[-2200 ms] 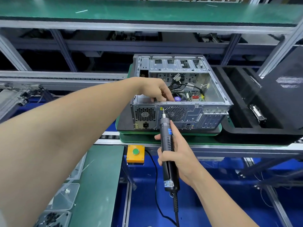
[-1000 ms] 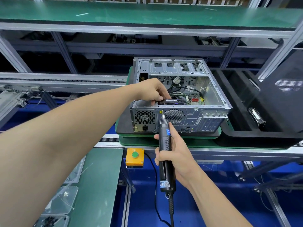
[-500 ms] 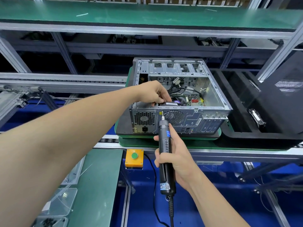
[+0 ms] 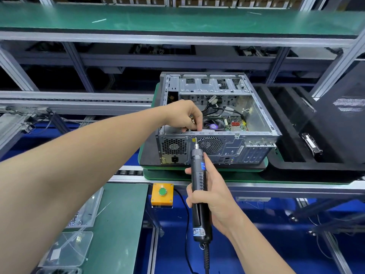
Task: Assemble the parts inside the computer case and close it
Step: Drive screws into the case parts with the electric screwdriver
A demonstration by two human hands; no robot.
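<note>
An open grey computer case (image 4: 233,147) lies on its side on a green pallet (image 4: 205,173), rear panel toward me, motherboard and cables showing inside. My left hand (image 4: 185,115) reaches over the case's near top edge, fingers curled and pressing on the power supply just inside. My right hand (image 4: 209,194) grips a black electric screwdriver (image 4: 199,184), held upright. Its bit tip touches the rear panel between the power supply grille and the round fan grille.
A black foam tray (image 4: 292,167) holding a drive sits right of the case, with a black side panel (image 4: 343,115) leaning beyond it. An orange box with a green button (image 4: 162,194) hangs on the conveyor rail. Clear parts bins (image 4: 69,250) stand at lower left.
My left hand has shifted slightly on the case's top edge, fingers now pointing down inside. The screwdriver stays with its bit against the same spot on the rear panel.
</note>
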